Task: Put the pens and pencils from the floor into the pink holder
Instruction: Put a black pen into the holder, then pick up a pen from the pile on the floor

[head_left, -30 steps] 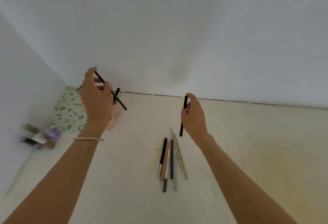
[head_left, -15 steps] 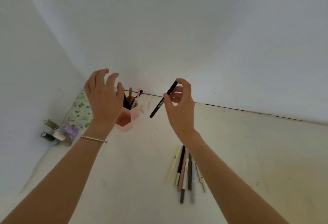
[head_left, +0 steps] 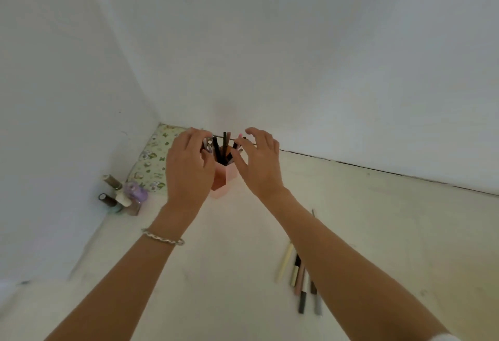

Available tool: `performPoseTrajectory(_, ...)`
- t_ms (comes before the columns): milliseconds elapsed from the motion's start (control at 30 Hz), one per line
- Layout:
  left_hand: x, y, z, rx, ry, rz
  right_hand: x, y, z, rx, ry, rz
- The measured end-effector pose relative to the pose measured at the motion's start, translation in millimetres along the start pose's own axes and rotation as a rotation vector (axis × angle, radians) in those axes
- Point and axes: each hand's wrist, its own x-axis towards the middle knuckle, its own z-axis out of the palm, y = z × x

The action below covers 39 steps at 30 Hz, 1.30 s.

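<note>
The left hand (head_left: 189, 170) is at the left side of the pink holder (head_left: 224, 182) with its fingers curled at the tops of the pens; the fingertips are partly hidden behind those pens, so I cannot tell whether it pinches one of them or only touches them. The right hand (head_left: 260, 164) is at the right side of the holder, its fingers spread and bent, with nothing in it. A thin silver bracelet (head_left: 163, 237) lies around the left wrist. The holder stands on the floor (head_left: 216, 273) near the back wall, close to the left corner, and only its lower front wall shows between the two hands. Inside it stand several pens and pencils (head_left: 222, 147), mostly black, with one brown and one with a pink tip; they lean in different directions, and how many there are is hard to count. More pens and pencils on the floor (head_left: 298, 276) lie side by side just beside the right forearm, which covers part of the group: cream, beige, pink, dark grey and light grey ones show. In the left corner lies a green flowered cloth or pad (head_left: 154, 162), its right part hidden by the left hand. In front of it, along the left wall, stand small bottles (head_left: 122, 196), one of them purple; their labels are too blurred to read.
</note>
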Motion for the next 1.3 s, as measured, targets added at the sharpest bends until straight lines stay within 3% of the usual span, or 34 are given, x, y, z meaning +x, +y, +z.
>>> performPoseTrajectory(100,-25,22,16,-0.029,-0.087,-0.011,1,12,-22,0.098,0.092,0.071)
performPoseTrajectory(300,-100,79,76,0.032,-0.892,-0.317,-20,58,-79,0.233,0.261,0.343)
performPoseTrajectory(400,-130,100,95,0.151,-1.033,-0.307,-45,81,-101,0.217,0.244,0.422)
performPoseTrajectory(533,-152,115,107,0.259,-1.017,-0.191,-80,107,-123,0.173,0.196,0.528)
performPoseTrajectory(633,-151,115,111,0.191,-1.033,-0.223,-100,118,-130,0.177,0.076,0.639)
performPoseTrajectory(767,-142,104,110,0.049,-1.046,-0.338,-121,125,-125,0.161,-0.232,0.797)
performPoseTrajectory(867,-123,100,106,-0.091,-0.918,-0.445,-137,125,-119,0.049,-0.532,0.873)
performPoseTrajectory(933,-109,98,102,-0.181,-0.804,-0.493,-148,119,-113,-0.016,-0.626,0.882)
performPoseTrajectory(1100,-103,97,95,-0.276,-0.66,-0.482,-158,102,-96,-0.044,-0.584,0.908)
performPoseTrajectory(1300,-115,93,96,-0.336,-0.627,-0.517,-150,99,-89,0.01,-0.595,0.895)
